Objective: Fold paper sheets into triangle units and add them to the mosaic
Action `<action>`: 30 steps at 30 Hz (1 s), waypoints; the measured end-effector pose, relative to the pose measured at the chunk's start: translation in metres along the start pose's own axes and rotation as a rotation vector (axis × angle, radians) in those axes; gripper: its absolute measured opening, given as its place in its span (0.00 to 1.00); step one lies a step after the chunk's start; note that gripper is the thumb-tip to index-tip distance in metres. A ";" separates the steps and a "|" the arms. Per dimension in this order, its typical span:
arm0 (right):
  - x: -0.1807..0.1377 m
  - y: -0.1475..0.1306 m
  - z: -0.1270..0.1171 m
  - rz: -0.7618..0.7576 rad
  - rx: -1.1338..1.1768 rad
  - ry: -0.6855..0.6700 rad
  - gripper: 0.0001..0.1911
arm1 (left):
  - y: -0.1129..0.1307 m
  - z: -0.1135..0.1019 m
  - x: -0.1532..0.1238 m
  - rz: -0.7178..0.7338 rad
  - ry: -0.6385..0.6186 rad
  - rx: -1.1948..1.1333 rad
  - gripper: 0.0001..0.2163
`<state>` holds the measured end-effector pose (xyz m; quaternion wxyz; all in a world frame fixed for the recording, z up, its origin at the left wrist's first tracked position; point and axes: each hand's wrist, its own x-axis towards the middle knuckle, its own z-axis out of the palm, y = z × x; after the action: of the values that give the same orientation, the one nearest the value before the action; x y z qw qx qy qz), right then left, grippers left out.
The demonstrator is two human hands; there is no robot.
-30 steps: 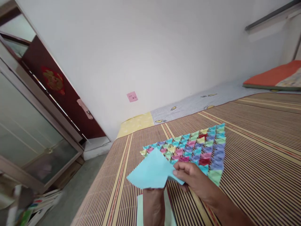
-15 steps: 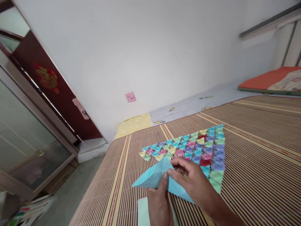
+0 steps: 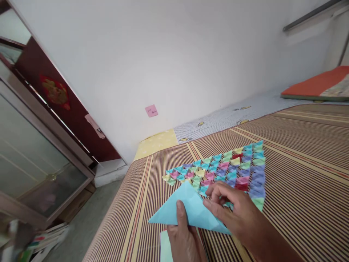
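A light blue sheet of paper (image 3: 191, 207), folded into a flat triangle with its point upward, is held above the mat. My left hand (image 3: 184, 233) grips its lower edge, the thumb flat on the front and the fingers behind. At the right sloping edge, my right hand (image 3: 231, 207) has its fingers curled, with thumb tip and forefinger close to the paper's edge. Just beyond the hands, rows of small folded paper pieces (image 3: 196, 173) in several colours lie in a wedge-shaped layout. A pale green sheet (image 3: 165, 247) lies beneath my left hand.
A striped woven mat (image 3: 294, 174) covers the bed. Along the white wall (image 3: 191, 65) runs patterned bedding (image 3: 212, 125), with an orange cushion (image 3: 308, 85) at the far right. The bed's left side drops to a grey floor (image 3: 103, 200), beside a glass-panelled door (image 3: 32, 153).
The blue paper, creased and partly raised before, now lies flat as a triangle. My right hand has moved slightly right along its edge. The view has shifted a little.
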<state>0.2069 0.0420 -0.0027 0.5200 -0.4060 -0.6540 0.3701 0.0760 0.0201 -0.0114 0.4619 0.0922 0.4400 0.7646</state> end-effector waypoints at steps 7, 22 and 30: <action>-0.003 -0.005 0.007 0.023 0.047 -0.115 0.17 | -0.012 -0.005 0.000 0.072 0.008 -0.033 0.17; 0.000 0.016 0.005 0.012 0.118 -0.037 0.12 | -0.024 -0.006 0.002 -0.132 -0.155 -0.237 0.19; -0.002 0.001 0.009 0.061 0.144 -0.057 0.19 | -0.025 0.000 -0.005 -0.031 -0.055 -0.116 0.15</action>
<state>0.1990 0.0399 -0.0065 0.5177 -0.3766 -0.6273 0.4434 0.0945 0.0206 -0.0285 0.4902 0.0793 0.3833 0.7788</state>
